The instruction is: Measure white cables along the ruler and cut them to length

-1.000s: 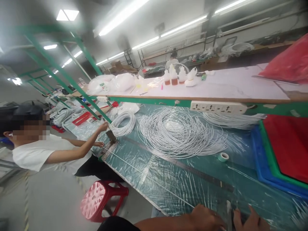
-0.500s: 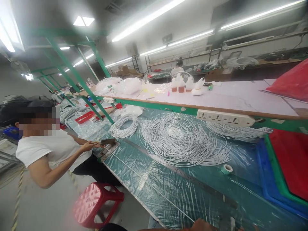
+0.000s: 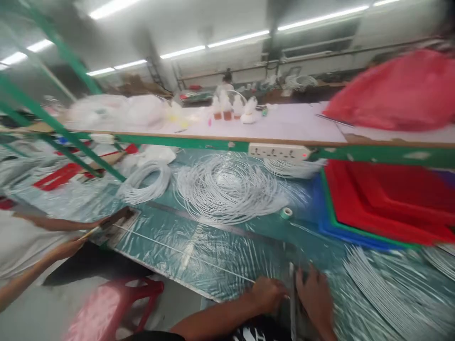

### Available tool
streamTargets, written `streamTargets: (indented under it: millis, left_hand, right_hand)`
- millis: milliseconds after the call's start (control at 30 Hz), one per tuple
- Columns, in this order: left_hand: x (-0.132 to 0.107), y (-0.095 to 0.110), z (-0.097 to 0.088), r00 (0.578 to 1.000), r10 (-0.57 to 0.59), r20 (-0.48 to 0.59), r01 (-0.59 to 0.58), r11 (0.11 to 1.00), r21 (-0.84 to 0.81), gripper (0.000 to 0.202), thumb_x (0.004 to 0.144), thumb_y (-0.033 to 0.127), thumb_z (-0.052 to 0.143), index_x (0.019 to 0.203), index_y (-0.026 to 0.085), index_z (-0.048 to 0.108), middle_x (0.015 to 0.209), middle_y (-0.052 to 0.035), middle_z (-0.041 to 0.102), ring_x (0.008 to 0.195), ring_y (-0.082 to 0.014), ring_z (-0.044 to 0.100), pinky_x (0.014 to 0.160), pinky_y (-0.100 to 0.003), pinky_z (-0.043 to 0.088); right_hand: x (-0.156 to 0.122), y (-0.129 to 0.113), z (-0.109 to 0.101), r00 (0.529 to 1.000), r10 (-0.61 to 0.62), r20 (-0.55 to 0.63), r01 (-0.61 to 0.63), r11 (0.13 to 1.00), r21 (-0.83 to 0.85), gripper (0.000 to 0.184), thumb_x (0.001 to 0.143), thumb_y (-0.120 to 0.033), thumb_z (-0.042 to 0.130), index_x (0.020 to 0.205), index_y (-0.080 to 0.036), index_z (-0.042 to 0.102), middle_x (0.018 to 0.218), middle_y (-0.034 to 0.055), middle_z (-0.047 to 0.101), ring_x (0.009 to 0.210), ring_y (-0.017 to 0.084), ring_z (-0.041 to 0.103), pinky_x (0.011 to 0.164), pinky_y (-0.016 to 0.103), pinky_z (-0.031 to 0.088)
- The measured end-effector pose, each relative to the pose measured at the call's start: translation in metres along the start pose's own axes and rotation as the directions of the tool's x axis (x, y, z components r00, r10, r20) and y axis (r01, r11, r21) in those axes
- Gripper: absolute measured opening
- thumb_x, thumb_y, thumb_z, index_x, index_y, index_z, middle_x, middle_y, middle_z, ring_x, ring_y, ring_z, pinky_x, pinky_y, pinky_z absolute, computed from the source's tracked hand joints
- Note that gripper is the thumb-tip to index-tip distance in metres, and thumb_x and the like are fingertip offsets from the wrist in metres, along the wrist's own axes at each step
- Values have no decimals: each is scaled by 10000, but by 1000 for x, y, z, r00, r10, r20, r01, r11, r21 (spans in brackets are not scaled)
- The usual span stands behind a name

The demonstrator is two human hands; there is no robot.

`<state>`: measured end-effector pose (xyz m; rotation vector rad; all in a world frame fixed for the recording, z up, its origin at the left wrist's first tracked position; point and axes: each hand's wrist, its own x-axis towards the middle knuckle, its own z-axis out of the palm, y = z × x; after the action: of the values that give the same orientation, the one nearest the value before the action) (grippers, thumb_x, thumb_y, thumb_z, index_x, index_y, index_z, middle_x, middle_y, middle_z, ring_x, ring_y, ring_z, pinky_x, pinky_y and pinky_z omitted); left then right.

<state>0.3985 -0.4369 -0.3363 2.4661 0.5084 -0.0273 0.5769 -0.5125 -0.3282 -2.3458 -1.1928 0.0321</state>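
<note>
My left hand [image 3: 267, 294] rests closed at the near edge of the green, plastic-covered bench [image 3: 227, 255], pinching the end of a thin white wire [image 3: 185, 253] stretched along the bench. My right hand [image 3: 314, 299] lies beside it, fingers bent down against a metal strip [image 3: 292, 303] near the bench edge. At the far end of the wire, a co-worker's hands [image 3: 88, 227] are at a small metal cutter [image 3: 119, 220]. A long steel ruler [image 3: 220, 226] runs along the bench. The view is smeared by motion.
A large loose coil of white wire [image 3: 227, 187] and a smaller coil [image 3: 147, 182] lie mid-bench, with a tape roll [image 3: 286, 212]. Cut white wires [image 3: 391, 293] fan out at right. Stacked red, green and blue trays [image 3: 384, 203], a power strip [image 3: 279, 152], a red stool [image 3: 117, 303].
The view has swung right and down, so both my hands show fully at the bench edge. The co-worker's hands have dropped to the cutter.
</note>
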Motion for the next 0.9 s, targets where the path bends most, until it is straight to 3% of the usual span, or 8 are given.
streamTargets:
  millis: [67,233,600,767,900]
  left_hand:
    - [2,1,-2,1000,19,1,-19,1000,-12,192,964,215,580,1051,206,751,1102,-62,802,1042,-231,760,844,-294,577]
    - [13,-2,3,999,33,-4,-33,999,-40,295,1051,251,459,1047,177,745,1073,-70,781,994,-210,741,857,-295,537]
    - [15,2,1,999,36,-26,-37,998,-57,278,1050,239,474,1073,193,747,1072,-46,775,957,-191,731,809,-275,524]
    - [9,4,3,1000,24,-4,-24,1000,-14,255,1040,266,507,1073,183,745,1115,-70,786,1019,-227,749,846,-310,556]
    - [0,0,3,1000,30,-7,-30,999,12,243,1024,279,533,1110,201,747,1174,-56,788,1061,-246,756,815,-321,586]
  right_hand:
    - [-1,-7,0,997,81,-7,-81,995,-60,584,981,-434,320,1255,0,598,1186,320,607,1090,423,602,872,530,522]
    - [-1,-1,6,987,153,43,-147,981,-123,545,1052,-427,321,1420,-64,493,1336,250,559,1193,373,577,911,458,519]
    - [-4,0,5,983,174,58,-162,971,-177,551,1076,-451,283,1453,-91,458,1392,241,530,1183,369,598,763,400,530]
    - [-7,-7,4,982,188,30,-180,968,-174,544,1057,-431,335,1431,-68,489,1342,240,566,1193,373,600,869,430,527]
    - [-13,-20,1,983,185,16,-180,971,-159,612,1038,-478,318,1413,-38,518,1311,283,576,1163,428,619,856,493,543]
